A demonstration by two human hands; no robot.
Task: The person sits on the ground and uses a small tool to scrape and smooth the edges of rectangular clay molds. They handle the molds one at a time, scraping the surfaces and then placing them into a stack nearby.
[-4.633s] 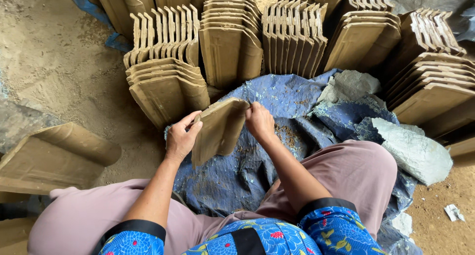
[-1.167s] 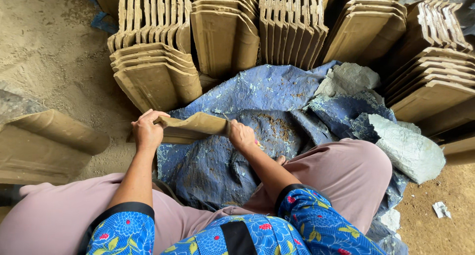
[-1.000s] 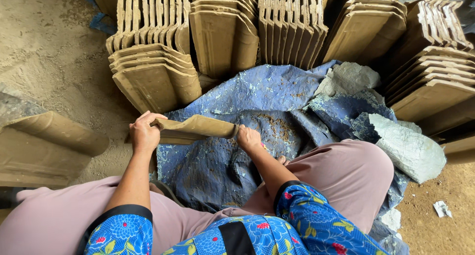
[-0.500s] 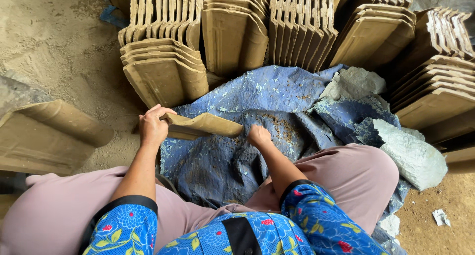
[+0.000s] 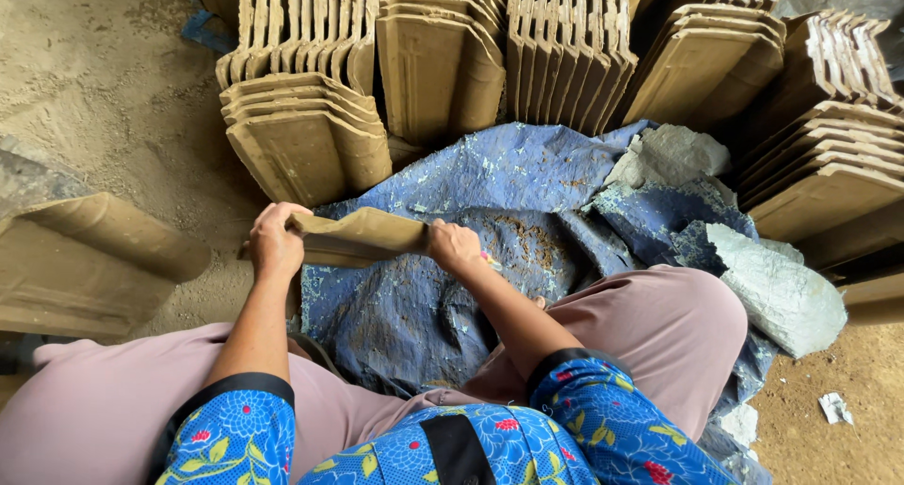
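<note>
Sandy dirt floor (image 5: 104, 80) is being lit by daylight; stacked tiles (image 5: 301, 137) are being ranged along the back.

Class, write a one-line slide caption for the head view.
Both hands, left and right, hold a clay tile over a blue tarp.

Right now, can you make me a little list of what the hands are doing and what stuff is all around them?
left hand: grips the left end of a clay tile
right hand: holds the tile's right end
tile: tan, curved, held level above the sheet
sheet: blue tarp, crumpled, spread on the ground over the lap
behind: stacks of tiles, some flat, some on edge
right side: grey clay lumps
ground: sandy dirt
</note>
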